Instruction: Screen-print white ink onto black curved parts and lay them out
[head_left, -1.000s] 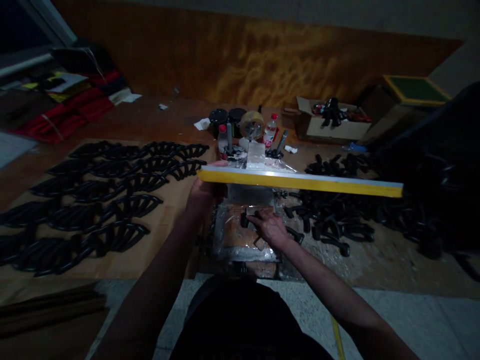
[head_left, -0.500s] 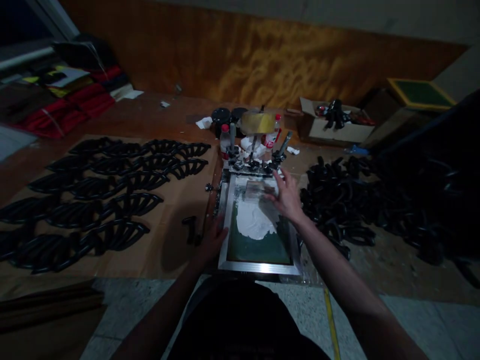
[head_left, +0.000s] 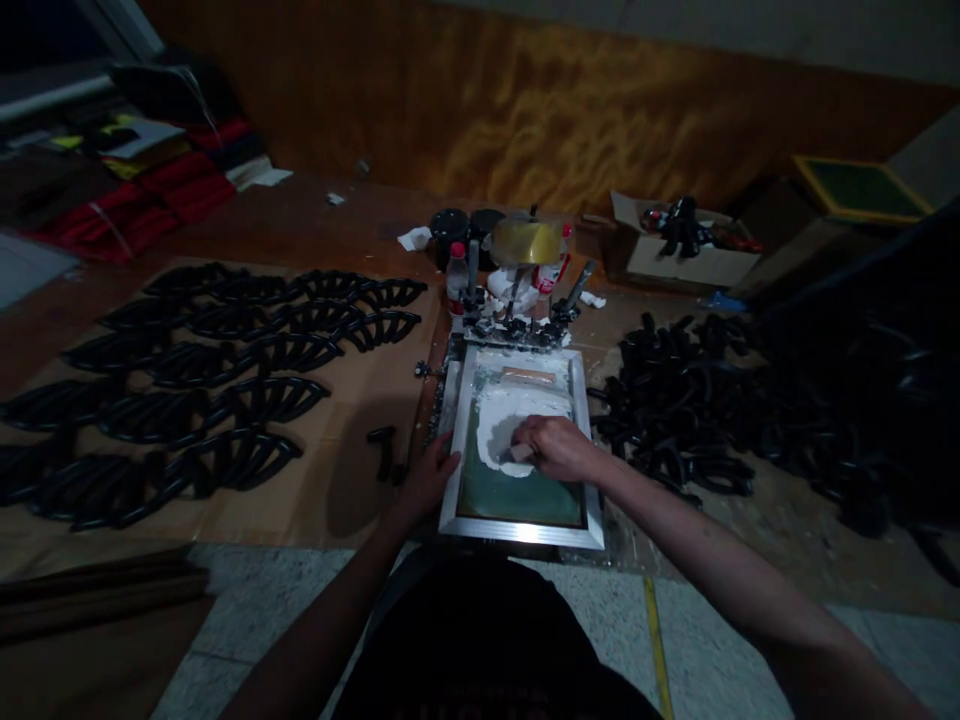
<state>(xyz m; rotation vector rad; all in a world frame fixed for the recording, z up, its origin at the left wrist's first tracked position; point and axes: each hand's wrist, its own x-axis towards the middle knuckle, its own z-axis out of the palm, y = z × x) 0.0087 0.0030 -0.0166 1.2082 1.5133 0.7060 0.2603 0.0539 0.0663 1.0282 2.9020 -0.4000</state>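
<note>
A small printing screen with a silver frame (head_left: 519, 530) lies flat in front of me, with white ink (head_left: 501, 412) spread over its green mesh. My right hand (head_left: 556, 447) is closed on a squeegee (head_left: 520, 452) at the near edge of the ink. My left hand (head_left: 430, 475) rests on the frame's left edge, fingers curled against it. One black curved part (head_left: 385, 448) lies just left of the left hand.
Rows of black curved parts (head_left: 225, 370) lie on brown paper at the left. A loose heap of the same parts (head_left: 675, 400) sits at the right. Bottles, jars and a tape roll (head_left: 529, 242) stand behind the screen; a cardboard box (head_left: 682, 255) sits farther right.
The raised screen came down flat. My right hand went from under it to its far end, then drew back toward me with the squeegee. My left hand dropped to the frame's left edge.
</note>
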